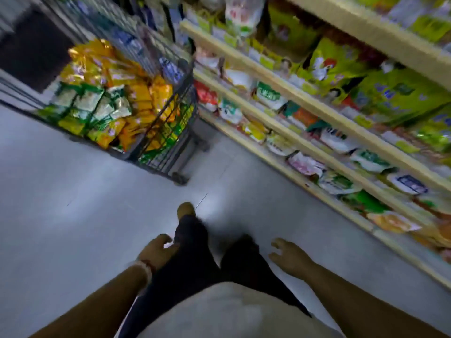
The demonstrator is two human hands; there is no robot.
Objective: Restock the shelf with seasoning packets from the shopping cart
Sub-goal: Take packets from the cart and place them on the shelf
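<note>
- Four shelf (280, 76) tiers visible, blurred; labels unreadable, right end cut off.
- Shopping cart (170, 132) beside shelf; seasoning packets (109, 98) heaped inside.
- Left hand (158, 252) loosely curled, apparently empty, against trouser leg.
- Right hand (289, 256) spread, empty.

Cart (168, 132) dark grey w/ yellow, orange & green-white packets (102, 93); shelf (280, 93) edges cream; floor (73, 191) pale grey.

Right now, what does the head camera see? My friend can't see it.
A person walks a store aisle with both hands empty: left hand and right hand hang open. Ahead on the left stands a shopping cart full of yellow and green seasoning packets; stocked shelves run along the right.
</note>
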